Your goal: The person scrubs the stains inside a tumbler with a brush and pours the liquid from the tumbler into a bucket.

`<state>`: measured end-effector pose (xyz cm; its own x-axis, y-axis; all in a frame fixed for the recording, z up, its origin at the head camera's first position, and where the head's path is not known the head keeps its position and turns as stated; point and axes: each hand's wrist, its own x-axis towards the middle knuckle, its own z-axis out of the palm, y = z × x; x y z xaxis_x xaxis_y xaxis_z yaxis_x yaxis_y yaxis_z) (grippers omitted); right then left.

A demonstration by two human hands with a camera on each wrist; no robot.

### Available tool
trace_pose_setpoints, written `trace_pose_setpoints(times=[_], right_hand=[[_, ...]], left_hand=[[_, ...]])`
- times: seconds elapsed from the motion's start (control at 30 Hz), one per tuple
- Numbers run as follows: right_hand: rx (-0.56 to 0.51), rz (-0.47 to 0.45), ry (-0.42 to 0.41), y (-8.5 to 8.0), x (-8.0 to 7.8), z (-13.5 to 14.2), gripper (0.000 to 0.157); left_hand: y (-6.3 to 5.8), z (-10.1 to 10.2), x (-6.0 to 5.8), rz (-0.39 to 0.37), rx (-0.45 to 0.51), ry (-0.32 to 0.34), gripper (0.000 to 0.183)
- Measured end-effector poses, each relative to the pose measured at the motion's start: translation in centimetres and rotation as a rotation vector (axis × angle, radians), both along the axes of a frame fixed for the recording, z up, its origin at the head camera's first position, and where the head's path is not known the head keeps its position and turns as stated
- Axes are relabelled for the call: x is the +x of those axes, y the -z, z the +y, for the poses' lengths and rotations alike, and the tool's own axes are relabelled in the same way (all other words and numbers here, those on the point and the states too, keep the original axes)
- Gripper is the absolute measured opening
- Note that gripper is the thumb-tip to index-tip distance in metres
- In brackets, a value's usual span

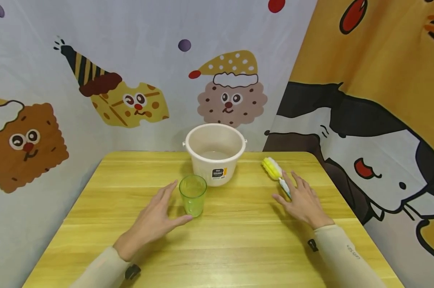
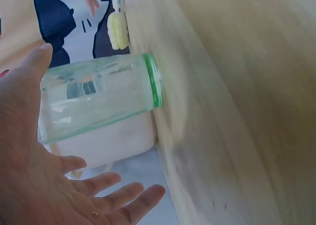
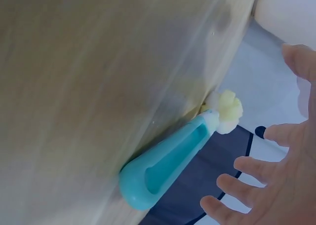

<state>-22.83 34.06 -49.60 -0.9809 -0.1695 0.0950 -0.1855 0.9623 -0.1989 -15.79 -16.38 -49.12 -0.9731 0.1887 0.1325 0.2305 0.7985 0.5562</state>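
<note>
A clear green plastic cup stands upright on the table, just in front of the bucket. My left hand is spread beside it, thumb and fingers apart; in the left wrist view the palm faces the cup with nothing gripped. On the right lies a bottle brush with a yellow and white sponge head. Its teal handle, with a slot in it, shows in the right wrist view. Over that handle hovers my right hand, fingers extended and holding nothing.
A cream bucket with a black and orange label stands at the table's back middle. The wood-grain table ends at a cloth wall printed with cartoon snacks. To the right hangs another cartoon cloth.
</note>
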Motion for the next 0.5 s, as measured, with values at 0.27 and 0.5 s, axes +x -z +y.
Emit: trace_pose_setpoints(times=[0.27, 0.5], right_hand=[[-0.011, -0.039, 0.018, 0.3, -0.5, 0.4, 0.097], [-0.024, -0.053, 0.015, 0.5, -1.0, 0.5, 0.095]], left_hand=[[0.4, 1.0, -0.6, -0.028, 0.084, 0.01, 0.13], [0.4, 1.5, -1.1, -0.044, 0.144, -0.012, 0.132]])
